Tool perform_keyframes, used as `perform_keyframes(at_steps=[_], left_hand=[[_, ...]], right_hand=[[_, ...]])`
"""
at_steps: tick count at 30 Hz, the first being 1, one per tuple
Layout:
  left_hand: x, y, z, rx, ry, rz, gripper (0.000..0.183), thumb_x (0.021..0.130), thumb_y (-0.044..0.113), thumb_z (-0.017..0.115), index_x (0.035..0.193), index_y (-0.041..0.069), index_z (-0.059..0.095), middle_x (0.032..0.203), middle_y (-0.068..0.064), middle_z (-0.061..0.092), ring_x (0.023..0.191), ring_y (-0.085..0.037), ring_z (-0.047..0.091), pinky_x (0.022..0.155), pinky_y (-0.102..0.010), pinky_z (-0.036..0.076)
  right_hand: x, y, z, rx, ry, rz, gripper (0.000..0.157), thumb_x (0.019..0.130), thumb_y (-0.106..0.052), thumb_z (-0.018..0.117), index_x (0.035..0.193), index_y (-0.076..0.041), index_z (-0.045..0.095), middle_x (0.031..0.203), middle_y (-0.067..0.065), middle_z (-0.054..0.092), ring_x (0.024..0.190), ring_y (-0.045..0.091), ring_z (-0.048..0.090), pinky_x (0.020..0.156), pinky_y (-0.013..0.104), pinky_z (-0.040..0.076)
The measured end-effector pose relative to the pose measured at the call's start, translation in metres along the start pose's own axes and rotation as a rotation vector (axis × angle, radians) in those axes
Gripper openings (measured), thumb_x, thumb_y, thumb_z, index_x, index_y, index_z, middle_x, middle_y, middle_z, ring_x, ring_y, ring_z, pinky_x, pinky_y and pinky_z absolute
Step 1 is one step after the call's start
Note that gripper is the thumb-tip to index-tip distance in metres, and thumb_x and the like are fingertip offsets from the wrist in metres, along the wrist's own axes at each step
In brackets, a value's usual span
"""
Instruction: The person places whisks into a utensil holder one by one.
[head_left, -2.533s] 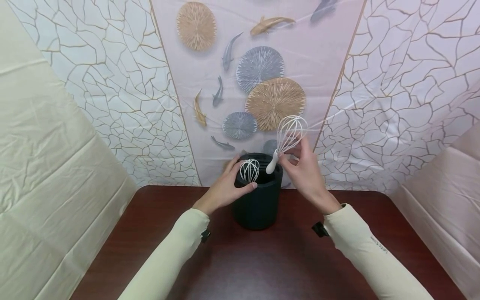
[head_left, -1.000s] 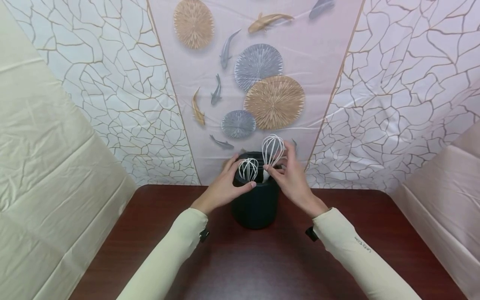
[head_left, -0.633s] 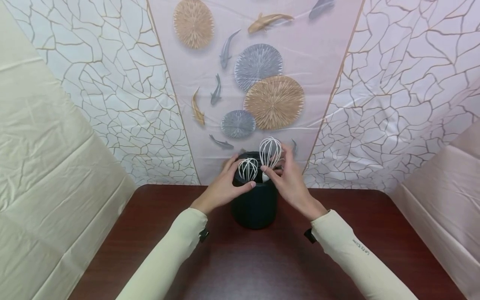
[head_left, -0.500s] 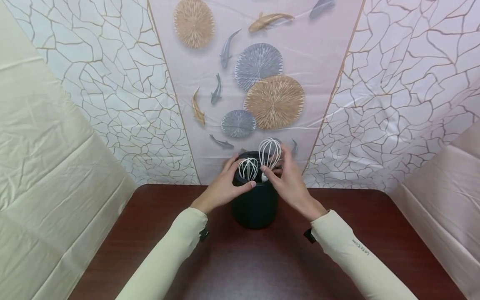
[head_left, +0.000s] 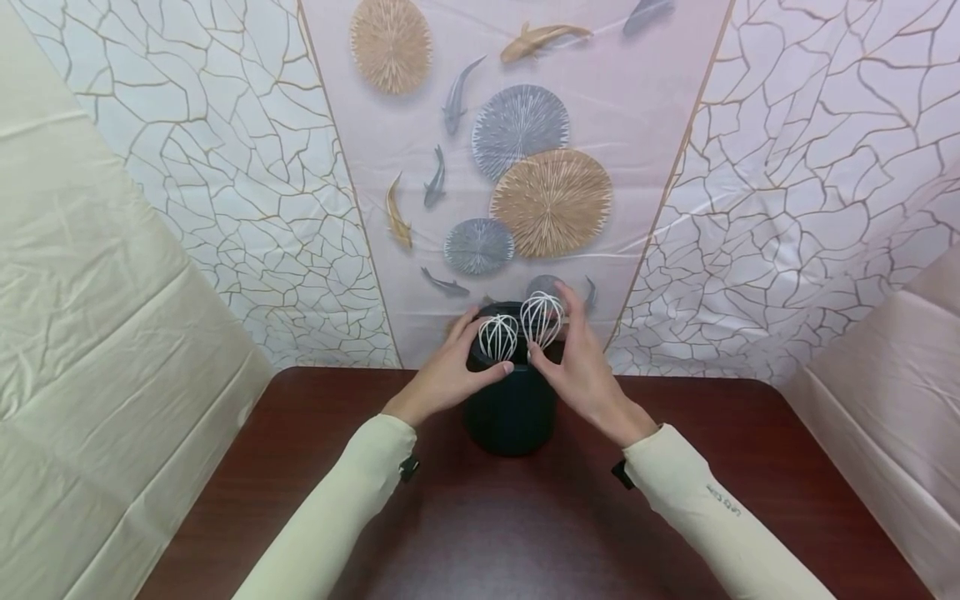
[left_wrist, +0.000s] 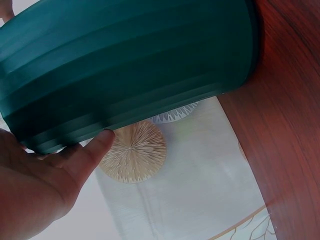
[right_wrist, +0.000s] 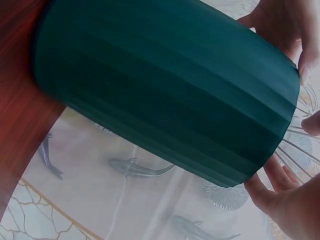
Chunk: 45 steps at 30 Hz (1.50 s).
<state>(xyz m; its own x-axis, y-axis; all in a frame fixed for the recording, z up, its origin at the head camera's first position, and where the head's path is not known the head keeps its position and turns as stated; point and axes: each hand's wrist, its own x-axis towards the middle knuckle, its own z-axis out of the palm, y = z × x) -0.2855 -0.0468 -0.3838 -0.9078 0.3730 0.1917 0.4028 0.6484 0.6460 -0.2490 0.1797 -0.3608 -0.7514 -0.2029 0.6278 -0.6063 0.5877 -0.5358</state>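
A dark green utensil holder (head_left: 510, 408) with a ribbed wall stands upright on the table. My left hand (head_left: 442, 375) grips its left side at the top, thumb over the near rim and fingers behind. A white wire whisk (head_left: 498, 337) stands head up in the holder's left part. To its right, a second white whisk (head_left: 542, 318) has its wire head above the rim, its handle hidden inside. My right hand (head_left: 588, 375) is around that head, index finger raised and thumb apart from it. In the right wrist view some right-hand fingers (right_wrist: 265, 195) touch the holder's rim.
The dark red wooden table (head_left: 495, 525) runs under both forearms. Behind the holder hangs a patterned cloth (head_left: 420, 333) with fish and round motifs. Plain pale cloth (head_left: 97, 333) flanks the left side.
The second whisk went from tilted above the holder to upright inside it, and has sunk lower. My right hand moved left and down with it, then loosened. My left hand stayed on the holder.
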Motion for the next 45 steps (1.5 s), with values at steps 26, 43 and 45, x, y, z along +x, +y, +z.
perform_keyframes(at_steps=[26, 43, 45], left_hand=[[0.000, -0.003, 0.000, -0.031, -0.004, 0.009, 0.096, 0.092, 0.068, 0.069, 0.168, 0.025, 0.029, 0.177, 0.008, 0.011, 0.151, -0.031, 0.040, 0.118, -0.056, 0.039], [0.000, -0.003, 0.000, -0.035, -0.002, 0.014, 0.096, 0.092, 0.069, 0.068, 0.167, 0.025, 0.030, 0.177, 0.007, 0.011, 0.152, -0.031, 0.039, 0.117, -0.057, 0.039], [0.000, -0.003, -0.001, -0.034, -0.004, 0.014, 0.095, 0.092, 0.068, 0.068, 0.167, 0.025, 0.030, 0.177, 0.007, 0.011, 0.152, -0.031, 0.039, 0.117, -0.057, 0.039]], right_hand=[[-0.007, 0.008, 0.012, -0.049, -0.007, 0.034, 0.073, 0.090, 0.002, 0.069, 0.152, -0.005, 0.031, 0.146, 0.028, 0.045, 0.133, 0.043, 0.048, 0.109, 0.061, 0.041], [-0.016, 0.013, 0.018, -0.062, -0.034, 0.043, 0.055, 0.108, -0.025, 0.063, 0.154, -0.006, 0.039, 0.148, 0.021, 0.050, 0.136, 0.038, 0.045, 0.113, 0.059, 0.037], [-0.015, 0.013, 0.018, -0.067, -0.034, 0.017, 0.056, 0.107, -0.024, 0.065, 0.154, -0.005, 0.041, 0.147, 0.020, 0.051, 0.136, 0.038, 0.045, 0.113, 0.058, 0.037]])
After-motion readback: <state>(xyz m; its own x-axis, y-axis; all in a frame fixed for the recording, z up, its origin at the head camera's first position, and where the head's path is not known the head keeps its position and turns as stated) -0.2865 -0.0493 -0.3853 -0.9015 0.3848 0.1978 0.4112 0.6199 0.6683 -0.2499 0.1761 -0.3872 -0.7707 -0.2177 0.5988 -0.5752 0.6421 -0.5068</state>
